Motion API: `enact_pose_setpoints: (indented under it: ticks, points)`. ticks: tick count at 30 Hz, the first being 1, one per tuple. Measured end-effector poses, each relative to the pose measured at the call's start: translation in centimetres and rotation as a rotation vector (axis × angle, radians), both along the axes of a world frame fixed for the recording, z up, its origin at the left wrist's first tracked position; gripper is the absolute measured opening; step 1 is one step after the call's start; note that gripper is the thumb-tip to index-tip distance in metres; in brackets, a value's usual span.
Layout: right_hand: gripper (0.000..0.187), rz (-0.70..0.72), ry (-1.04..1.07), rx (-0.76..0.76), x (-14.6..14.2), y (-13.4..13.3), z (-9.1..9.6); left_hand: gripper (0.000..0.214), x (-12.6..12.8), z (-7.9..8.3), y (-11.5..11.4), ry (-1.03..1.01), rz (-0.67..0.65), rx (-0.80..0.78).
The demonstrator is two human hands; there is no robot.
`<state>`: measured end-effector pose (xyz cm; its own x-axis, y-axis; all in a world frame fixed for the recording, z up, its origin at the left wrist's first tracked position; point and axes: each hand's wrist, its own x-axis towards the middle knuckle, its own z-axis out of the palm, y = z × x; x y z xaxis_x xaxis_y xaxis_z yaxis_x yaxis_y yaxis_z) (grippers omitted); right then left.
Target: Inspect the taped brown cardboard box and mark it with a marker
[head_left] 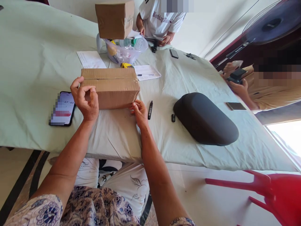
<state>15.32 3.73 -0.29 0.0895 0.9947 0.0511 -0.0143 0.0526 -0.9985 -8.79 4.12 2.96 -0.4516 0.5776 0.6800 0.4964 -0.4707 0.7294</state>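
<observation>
A closed brown cardboard box [110, 86] lies on the cloth-covered table in front of me, with a seam running along its top. My left hand [87, 102] grips the box's left end, its fingers bent at the edge and top. At the lower right front corner, my right hand [141, 113] holds the box between thumb and fingers. Just right of that hand lies a black marker [150, 110]. A small black piece [173, 118], seemingly its cap, sits farther right. Beside my left hand is a phone [63, 108] with a timer on its lit screen.
A dark rounded case [207, 119] stands at right. Beyond the box are a clear plastic basin [127, 55] of items, another carton [114, 20], a yellow tape measure [127, 65] and papers [91, 59]. Two people sit around the table. A red chair [279, 194] is at lower right.
</observation>
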Motion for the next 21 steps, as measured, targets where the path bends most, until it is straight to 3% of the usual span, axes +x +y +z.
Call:
enact_pose_setpoints:
  ticks: [8, 14, 16, 21]
  points:
    - [0.037, -0.01, 0.049, 0.0, 0.9, 0.3, -0.1, 0.026, 1.0, 0.4, -0.1, 0.02, 0.016, 0.129]
    - [0.029, -0.056, -0.234, 0.048, 1.2, 0.2, -0.2, 0.028, 1.9, 0.8, -0.7, 0.092, 0.023, 0.134]
    - [0.038, -0.132, -0.326, 0.14, 0.9, -0.1, 0.0, 0.031, 2.3, 0.8, -0.9, 0.147, 0.006, 0.134]
    - [0.084, -0.259, -0.305, 0.45, -0.4, -1.1, 0.6, 0.027, 2.9, 0.7, -1.5, 0.247, -0.061, 0.09]
